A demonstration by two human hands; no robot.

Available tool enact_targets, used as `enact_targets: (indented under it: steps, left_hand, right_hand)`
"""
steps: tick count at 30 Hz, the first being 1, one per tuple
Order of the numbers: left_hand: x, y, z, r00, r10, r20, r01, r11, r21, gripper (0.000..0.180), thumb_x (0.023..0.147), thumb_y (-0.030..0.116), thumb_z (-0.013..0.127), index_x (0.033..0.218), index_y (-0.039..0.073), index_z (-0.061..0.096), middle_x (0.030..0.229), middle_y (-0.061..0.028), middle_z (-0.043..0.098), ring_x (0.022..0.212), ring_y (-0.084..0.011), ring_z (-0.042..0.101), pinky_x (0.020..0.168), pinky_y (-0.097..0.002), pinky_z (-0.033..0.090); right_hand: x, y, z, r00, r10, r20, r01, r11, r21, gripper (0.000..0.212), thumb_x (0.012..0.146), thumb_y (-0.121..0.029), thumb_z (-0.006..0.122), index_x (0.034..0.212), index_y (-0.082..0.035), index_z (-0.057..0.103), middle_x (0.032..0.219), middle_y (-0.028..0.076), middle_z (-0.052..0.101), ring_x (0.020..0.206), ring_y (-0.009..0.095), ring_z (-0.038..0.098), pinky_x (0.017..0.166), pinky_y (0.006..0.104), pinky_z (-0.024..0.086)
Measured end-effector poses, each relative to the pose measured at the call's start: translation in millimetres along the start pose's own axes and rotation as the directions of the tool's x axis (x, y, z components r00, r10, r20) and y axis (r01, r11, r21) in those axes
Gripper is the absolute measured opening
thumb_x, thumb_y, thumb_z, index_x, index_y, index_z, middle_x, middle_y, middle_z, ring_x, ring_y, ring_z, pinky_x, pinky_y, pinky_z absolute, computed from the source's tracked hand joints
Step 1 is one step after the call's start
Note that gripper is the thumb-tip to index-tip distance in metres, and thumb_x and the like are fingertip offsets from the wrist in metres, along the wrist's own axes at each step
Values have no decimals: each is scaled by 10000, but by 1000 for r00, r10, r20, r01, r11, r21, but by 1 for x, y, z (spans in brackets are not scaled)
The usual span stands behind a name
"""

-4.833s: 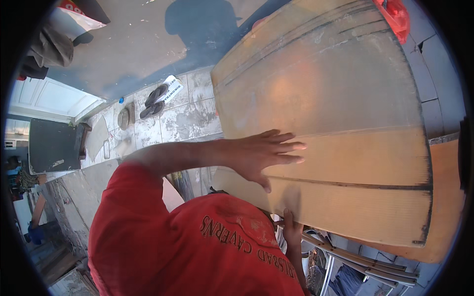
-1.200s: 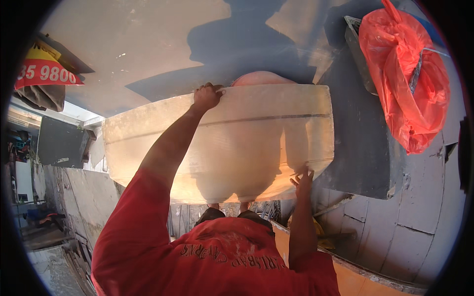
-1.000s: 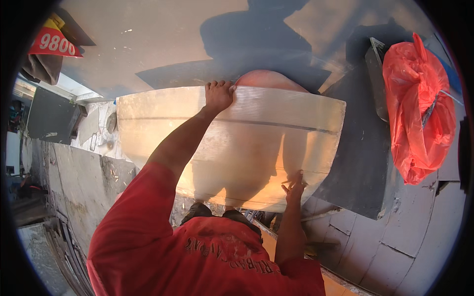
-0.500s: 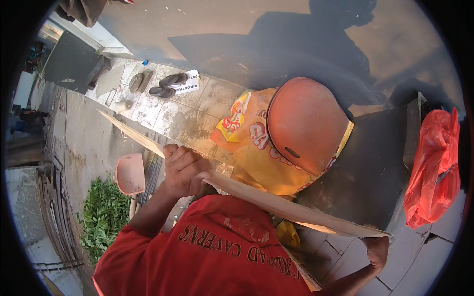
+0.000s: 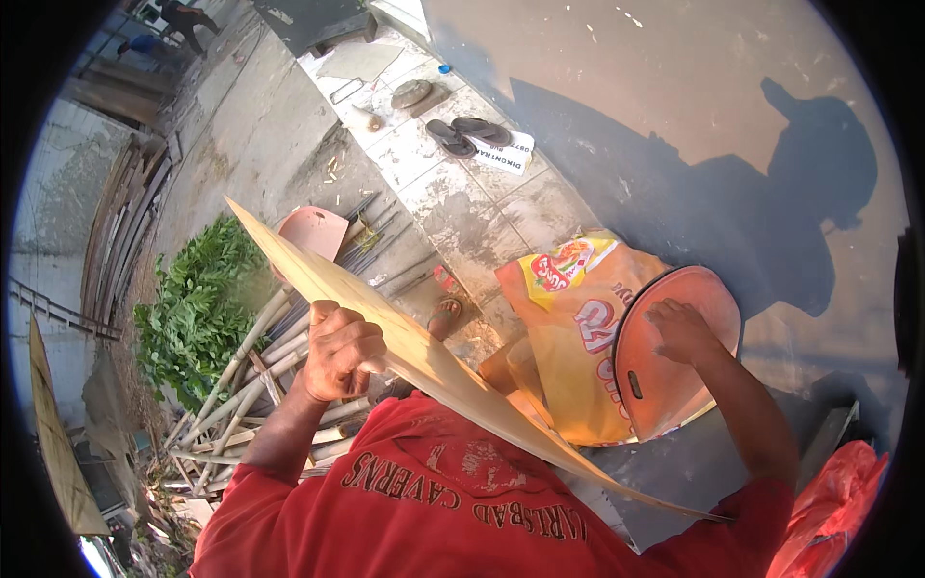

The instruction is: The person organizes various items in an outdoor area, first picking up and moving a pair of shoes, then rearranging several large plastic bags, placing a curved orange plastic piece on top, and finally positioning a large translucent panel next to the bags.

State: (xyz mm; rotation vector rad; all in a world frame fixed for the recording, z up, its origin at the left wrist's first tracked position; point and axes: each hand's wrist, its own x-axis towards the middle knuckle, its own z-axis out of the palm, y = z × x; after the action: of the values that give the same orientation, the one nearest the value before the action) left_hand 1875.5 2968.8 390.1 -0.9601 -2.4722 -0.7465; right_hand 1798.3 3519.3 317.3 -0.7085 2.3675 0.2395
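I should hold the bent sheet (image 5: 429, 358) still, my left hand (image 5: 340, 353) gripping it at eight o'clock, while my right hand (image 5: 682, 332) touches the orange pan (image 5: 667, 385) at three, grip hard to tell.

Free tiles (image 5: 518, 210) beyond the obstructing sheet (image 5: 414, 347)

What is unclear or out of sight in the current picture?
Head view:
Pale sheet: far face turned away.
Orange scoop: partly under the right hand.
Patterned sack: partly behind the scoop.
Red bag: cut off by lower-right rim.
Distant person: too small, cut at top.
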Motion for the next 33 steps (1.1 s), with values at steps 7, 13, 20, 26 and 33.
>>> enact_targets:
  steps: [7, 13, 20, 26, 33]
  left_hand:
    - [-4, -63, -8, 991, -104, 85, 107, 994, -37, 197, 961, 333, 600, 900, 145, 595, 844, 2, 636, 782, -230, 553, 805, -407, 353]
    - [36, -95, 6, 991, -19, 133, 41, 985, -167, 271, 970, 366, 573, 839, 129, 598, 826, -18, 637, 776, -237, 566, 752, -390, 373]
    - [32, -97, 1, 975, -41, 217, 72, 988, -136, 279, 956, 365, 592, 844, 110, 604, 837, -27, 623, 801, -245, 567, 759, -394, 392]
    - [31, -75, -12, 977, -108, 182, 114, 993, -27, 258, 983, 347, 559, 914, 104, 613, 889, -46, 620, 844, -273, 565, 781, -409, 396]
    - [13, -60, -11, 991, -121, 58, 126, 989, -78, 260, 982, 355, 568, 906, 108, 592, 869, -43, 581, 843, -264, 558, 794, -405, 400]
  right_hand:
    - [73, 26, 8, 968, 68, 241, -26, 985, -173, 874, 724, -498, 795, 1450, -130, 478, 1515, 85, 443, 1428, 276, 371, 1154, 498, 309]
    - [56, 23, 18, 965, 105, 240, -40, 965, -258, 933, 709, -625, 758, 1458, -146, 474, 1513, 95, 441, 1440, 308, 349, 1164, 532, 268]
    - [86, 20, 31, 996, 64, 68, -55, 991, -125, 875, 699, -624, 772, 1393, -151, 528, 1445, 98, 488, 1385, 284, 398, 1149, 508, 284]
    - [124, 26, 57, 984, -44, 172, 96, 947, -306, 895, 731, -830, 575, 1343, -176, 582, 1303, 67, 607, 1236, 249, 541, 1116, 523, 286]
    - [30, 7, -11, 967, -160, 199, 218, 923, -318, 516, 790, -526, 751, 996, -52, 752, 946, 184, 734, 888, 368, 705, 773, 485, 561]
